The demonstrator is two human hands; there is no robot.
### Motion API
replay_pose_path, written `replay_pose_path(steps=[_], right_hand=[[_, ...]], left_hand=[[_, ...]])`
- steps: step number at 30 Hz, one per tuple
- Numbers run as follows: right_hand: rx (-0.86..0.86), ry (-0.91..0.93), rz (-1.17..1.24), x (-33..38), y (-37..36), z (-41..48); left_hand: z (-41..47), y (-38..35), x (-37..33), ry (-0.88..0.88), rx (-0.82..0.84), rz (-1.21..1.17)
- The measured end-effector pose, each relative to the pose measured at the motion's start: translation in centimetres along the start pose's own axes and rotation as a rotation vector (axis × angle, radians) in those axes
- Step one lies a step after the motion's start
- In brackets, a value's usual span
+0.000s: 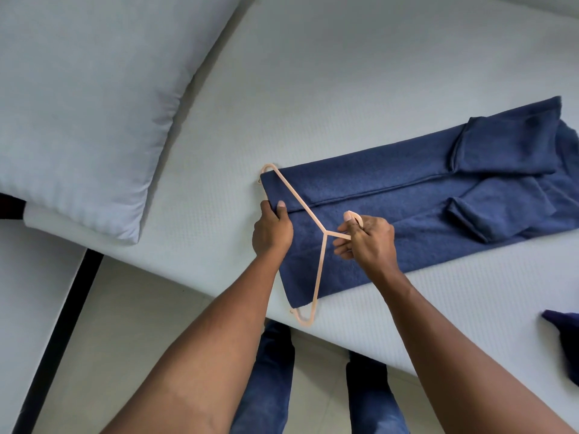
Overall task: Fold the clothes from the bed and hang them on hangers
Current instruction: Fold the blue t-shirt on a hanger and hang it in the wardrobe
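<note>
A blue knitted garment (pixel 407 198), folded lengthwise with its sleeves laid over it, lies on the white bed (pixel 344 89). A peach plastic hanger (pixel 297 198) lies across the garment's left end, its lower bar hidden under the fabric edge. My left hand (pixel 272 233) pinches the garment's left folded edge, thumb on top. My right hand (pixel 365 238) grips the hanger's hook and neck, near the garment's lower middle.
A large white pillow (pixel 87 104) lies at the upper left of the bed. Another dark blue cloth (pixel 564 343) shows at the right edge. The bed's near edge runs diagonally above my jeans-clad legs (pixel 275 377) and the tiled floor (pixel 141 324).
</note>
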State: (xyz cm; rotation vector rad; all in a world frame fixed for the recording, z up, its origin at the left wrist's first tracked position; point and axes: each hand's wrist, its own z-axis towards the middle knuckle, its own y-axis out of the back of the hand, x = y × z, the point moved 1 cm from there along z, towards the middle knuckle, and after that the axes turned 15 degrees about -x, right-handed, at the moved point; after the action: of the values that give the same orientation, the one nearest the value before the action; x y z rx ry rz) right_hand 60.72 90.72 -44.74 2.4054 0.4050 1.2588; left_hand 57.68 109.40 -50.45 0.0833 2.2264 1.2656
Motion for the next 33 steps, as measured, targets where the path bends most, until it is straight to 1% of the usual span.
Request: replay_pose_path(steps=[3, 5, 8, 14, 18, 21, 23, 27, 30, 33], right_hand=[[0.007, 0.006, -0.025, -0.2, 0.0, 0.1], [0.012, 0.013, -0.039, -0.5, 0.1, 0.2], [0.014, 0.040, -0.073, -1.1, 0.3, 0.4], [-0.010, 0.073, -0.065, -1.2, 0.1, 0.1], [-0.013, 0.076, -0.047, -0.9, -0.1, 0.3], [0.000, 0.062, -0.033, -1.1, -0.2, 0.5], [-0.003, 0.053, -0.022, -1.2, -0.1, 0.6], [-0.027, 0.046, -0.033, -0.9, 1.2, 1.2], [-0.054, 0.070, -0.091, -0.6, 3.5, 2.1], [-0.128, 0.097, -0.141, -0.2, 6.8, 3.6]], left_hand=[[-1.1, -0.1, 1.2, -0.023, -0.019, 0.038], [-2.1, -0.3, 2.1, 0.020, -0.015, 0.006], [-3.8, -0.6, 2.6, 0.072, -0.052, -0.006], [-3.7, -2.1, -0.2, 0.252, -0.152, -0.220], [-1.9, -2.8, -1.8, 0.370, -0.166, -0.286], [-0.7, -2.8, -1.8, 0.409, -0.197, -0.327], [-0.7, -2.5, -1.7, 0.384, -0.229, -0.354], [-2.6, -1.2, -2.4, 0.233, -0.293, -0.337], [-3.9, 0.1, -3.5, 0.180, -0.294, -0.348], [-4.5, 1.4, -5.2, 0.128, -0.286, -0.406]])
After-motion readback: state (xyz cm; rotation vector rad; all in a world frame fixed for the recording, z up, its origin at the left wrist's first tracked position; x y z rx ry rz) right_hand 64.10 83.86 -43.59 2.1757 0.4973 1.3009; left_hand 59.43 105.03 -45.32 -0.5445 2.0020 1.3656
